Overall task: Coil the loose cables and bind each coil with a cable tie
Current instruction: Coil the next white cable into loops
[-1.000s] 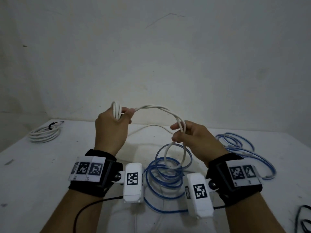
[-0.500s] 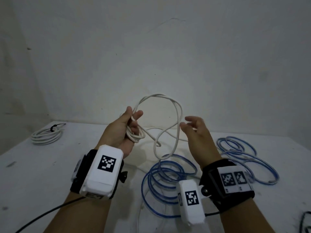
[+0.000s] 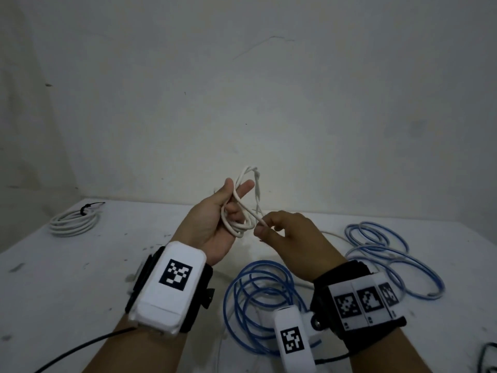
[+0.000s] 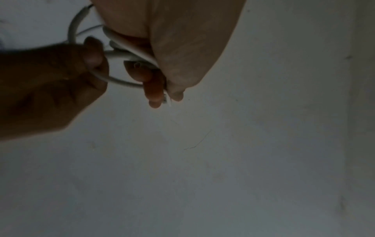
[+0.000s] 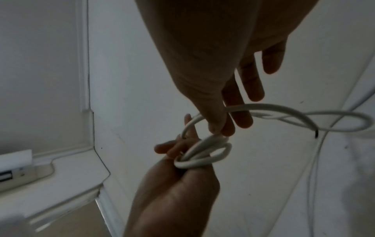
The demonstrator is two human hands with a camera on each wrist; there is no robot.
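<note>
The left hand (image 3: 215, 224) is holding the white cable (image 3: 242, 219) loops, fingers curling round them; the right hand (image 3: 290, 238), just beside, is pinching the loose strand running sideways toward the loops.

Dim room: scuffed white table (image 3: 80, 265) against a bare, cracked white wall (image 3: 269, 103)

A white cable (image 3: 240, 219) is hanging in small loops above the bench; two loose blue cables (image 3: 258, 292) are lying sprawled below, and a tied white coil (image 3: 74, 220) is resting far left.
</note>
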